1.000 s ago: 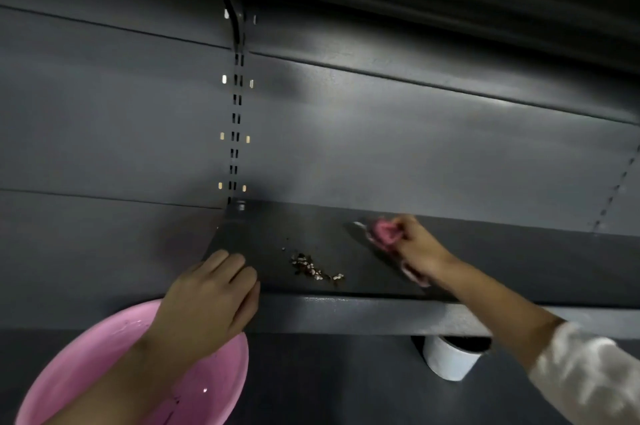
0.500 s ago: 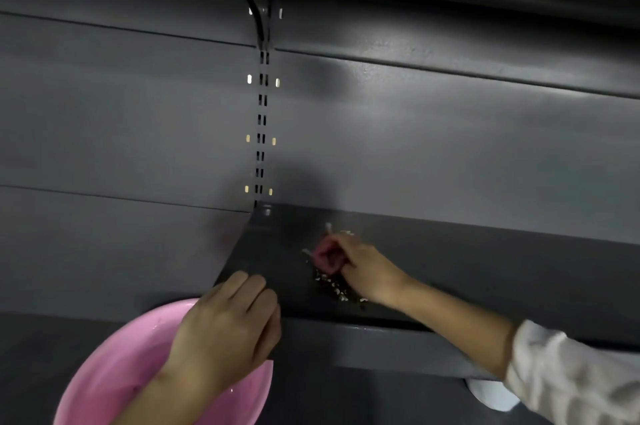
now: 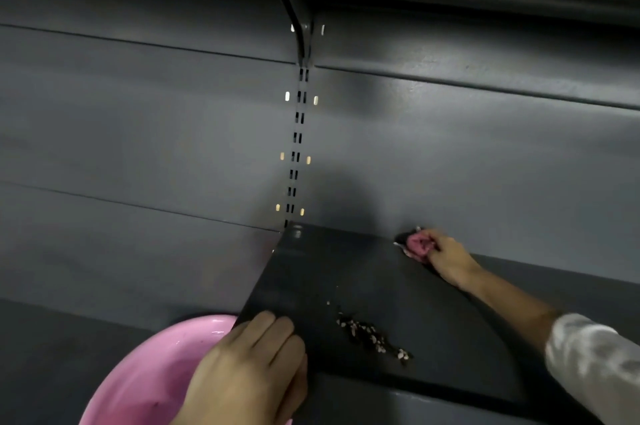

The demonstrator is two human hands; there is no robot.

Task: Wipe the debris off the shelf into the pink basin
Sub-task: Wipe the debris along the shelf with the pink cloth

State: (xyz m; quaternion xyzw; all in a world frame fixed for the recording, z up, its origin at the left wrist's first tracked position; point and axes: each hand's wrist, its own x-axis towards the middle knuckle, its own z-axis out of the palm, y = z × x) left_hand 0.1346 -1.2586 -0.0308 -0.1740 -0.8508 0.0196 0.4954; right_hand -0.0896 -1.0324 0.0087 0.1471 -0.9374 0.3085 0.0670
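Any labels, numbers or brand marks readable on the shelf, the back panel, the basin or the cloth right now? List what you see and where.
None: no readable text anywhere in this view.
Shelf: plain dark metal, no label.
Back panel: only slots and holes, no markings.
Pink basin: no print visible on the part that shows.
Pink cloth in the right hand: no tag visible.

The right hand [image 3: 446,260], closed around the pink cloth [image 3: 417,246], has moved away from the debris [image 3: 372,338] to the back edge of the shelf [image 3: 346,272], where it meets the rear wall. Half a second ago it was pressing the cloth at the debris. The debris now lies uncovered near the front edge, as a slanted line.
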